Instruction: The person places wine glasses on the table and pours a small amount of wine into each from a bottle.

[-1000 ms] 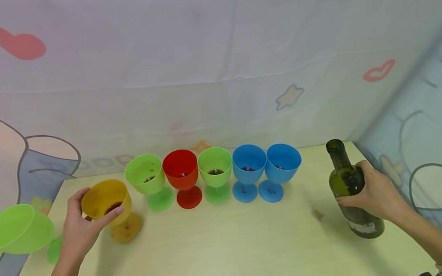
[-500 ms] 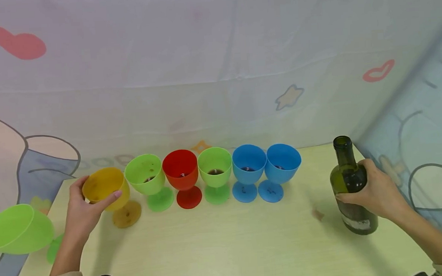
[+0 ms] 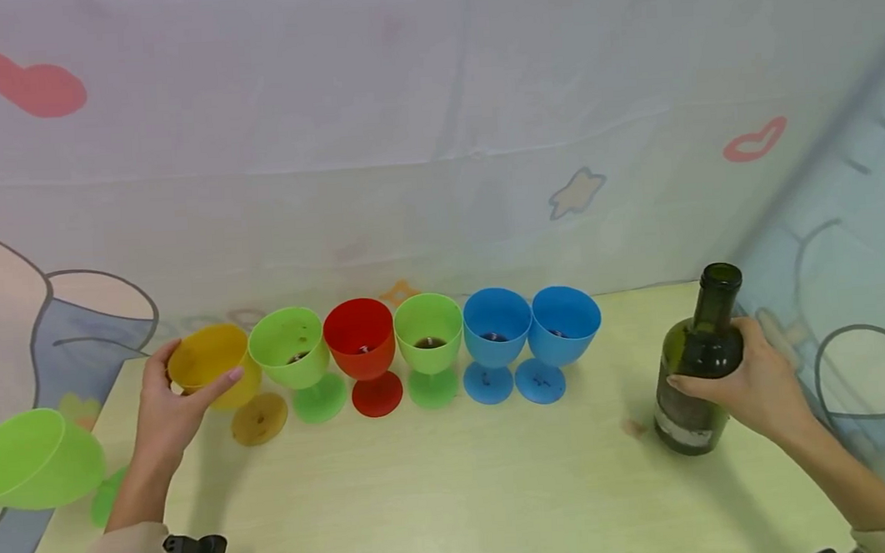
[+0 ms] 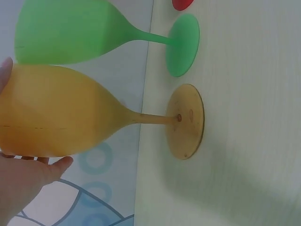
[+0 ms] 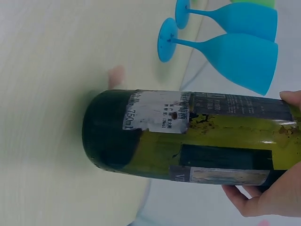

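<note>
My left hand point(image 3: 170, 412) holds the yellow goblet point(image 3: 247, 389) by its bowl, thumb on the near side. In the left wrist view its foot point(image 4: 186, 122) appears at the tabletop, beside the green goblet point(image 4: 176, 44); whether the bowls touch I cannot tell. My right hand point(image 3: 767, 380) grips a dark green wine bottle point(image 3: 692, 397) around its upper body. The bottle stands nearly upright, its mouth uncapped, leaning slightly right. Its worn label point(image 5: 157, 110) shows in the right wrist view. Whether its base touches the table is unclear.
Right of the yellow goblet runs a row: green point(image 3: 289, 351), red point(image 3: 361, 347), green point(image 3: 432, 356) and two blue goblets point(image 3: 497, 353), with dark liquid at their bottoms. Another green goblet point(image 3: 35, 461) stands far left. A printed cloth point(image 3: 435, 143) hangs behind the pale table point(image 3: 454, 493).
My left hand has shifted the yellow goblet back and slightly right, toward the row's left end. In my right hand the bottle has swung from leaning left to nearly upright, its base moving left.
</note>
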### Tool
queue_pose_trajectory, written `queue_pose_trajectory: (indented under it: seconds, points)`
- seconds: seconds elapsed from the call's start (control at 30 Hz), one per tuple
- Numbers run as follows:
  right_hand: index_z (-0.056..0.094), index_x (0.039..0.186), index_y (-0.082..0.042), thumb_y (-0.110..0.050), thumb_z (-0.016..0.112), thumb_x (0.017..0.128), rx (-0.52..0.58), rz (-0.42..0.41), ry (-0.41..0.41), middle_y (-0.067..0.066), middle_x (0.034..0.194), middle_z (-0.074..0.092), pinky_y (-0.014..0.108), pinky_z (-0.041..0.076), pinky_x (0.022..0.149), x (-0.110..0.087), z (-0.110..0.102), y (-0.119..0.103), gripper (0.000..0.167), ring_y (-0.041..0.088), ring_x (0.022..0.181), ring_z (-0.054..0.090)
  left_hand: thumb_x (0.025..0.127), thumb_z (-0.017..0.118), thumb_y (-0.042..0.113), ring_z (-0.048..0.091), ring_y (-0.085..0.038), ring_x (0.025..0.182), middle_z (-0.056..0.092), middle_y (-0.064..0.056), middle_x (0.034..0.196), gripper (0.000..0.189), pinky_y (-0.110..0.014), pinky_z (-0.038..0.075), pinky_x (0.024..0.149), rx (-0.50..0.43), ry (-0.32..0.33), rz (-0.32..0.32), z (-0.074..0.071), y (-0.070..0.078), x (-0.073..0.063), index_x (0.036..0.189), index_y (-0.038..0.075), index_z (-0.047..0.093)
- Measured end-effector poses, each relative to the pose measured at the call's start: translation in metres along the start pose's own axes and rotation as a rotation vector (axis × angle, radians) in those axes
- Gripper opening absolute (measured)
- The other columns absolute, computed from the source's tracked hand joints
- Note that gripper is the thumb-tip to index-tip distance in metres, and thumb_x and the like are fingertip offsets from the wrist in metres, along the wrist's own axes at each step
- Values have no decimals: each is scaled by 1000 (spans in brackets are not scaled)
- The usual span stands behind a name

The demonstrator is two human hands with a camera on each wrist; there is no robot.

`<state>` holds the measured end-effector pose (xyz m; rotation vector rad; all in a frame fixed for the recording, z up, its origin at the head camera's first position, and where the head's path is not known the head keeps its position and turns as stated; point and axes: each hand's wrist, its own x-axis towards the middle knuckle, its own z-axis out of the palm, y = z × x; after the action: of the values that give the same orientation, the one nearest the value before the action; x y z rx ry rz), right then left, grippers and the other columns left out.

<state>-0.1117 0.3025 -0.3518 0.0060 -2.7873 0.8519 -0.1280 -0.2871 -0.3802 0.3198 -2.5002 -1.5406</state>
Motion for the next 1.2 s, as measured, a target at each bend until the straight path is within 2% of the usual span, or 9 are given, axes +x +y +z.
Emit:
queue_pose_trajectory:
  seconds: [0.2,0.4,0.53,0.7,0.93,1.0,1.13,1.2]
  points:
    - [30,121,10,-31,79,69,51,33,12,32,101,49,42,42,58,-1,5,-2,82,46,83,52,84,66,32,15,-38,132,10,-21,148,93,-56,19,103,-1,-12,-10,-1,-1,1,146,6,1]
    - [24,129,9,-33,76,72,84,94,-8,33,109,44,48,42,63,-1,11,-2,88,48,89,50,85,65,27,11,-34,135,9,-21,148,93,-54,11,105,-50,-7,15,1,-4,2,145,5,-3]
    - [21,132,10,-33,75,73,90,100,-17,34,111,43,51,42,65,-1,14,-1,91,49,91,49,85,65,24,17,-31,133,16,-20,144,87,-51,15,106,-76,11,21,3,-6,2,143,5,2]
    - [22,130,9,-33,75,74,97,105,-17,33,110,43,51,43,65,-3,14,1,88,49,91,49,86,64,25,20,-31,132,20,-19,142,84,-51,19,105,-59,9,20,2,-6,1,143,4,7]
    - [20,132,6,-34,73,75,135,126,-27,32,116,39,54,41,68,-3,12,7,87,49,96,46,85,63,35,24,-37,126,19,-19,145,88,-50,36,89,63,9,-18,-1,-4,2,146,7,6]
    - [19,133,6,-34,73,76,139,133,-30,32,117,38,55,40,69,-3,11,9,88,49,97,45,85,62,37,24,-38,126,17,-19,146,89,-51,37,89,73,3,-22,-1,-3,1,146,7,4]
    - [19,134,5,-34,73,76,157,147,-30,32,118,38,55,39,71,-4,11,12,88,49,99,44,86,62,36,20,-39,129,13,-20,147,91,-58,30,95,45,-6,-18,-2,-2,2,146,7,0]
    - [19,134,5,-32,73,76,169,148,-28,32,119,38,55,39,72,-4,10,14,87,49,100,44,86,62,34,18,-38,131,10,-19,148,91,-56,28,98,26,-11,-14,-2,-2,3,146,8,-2]
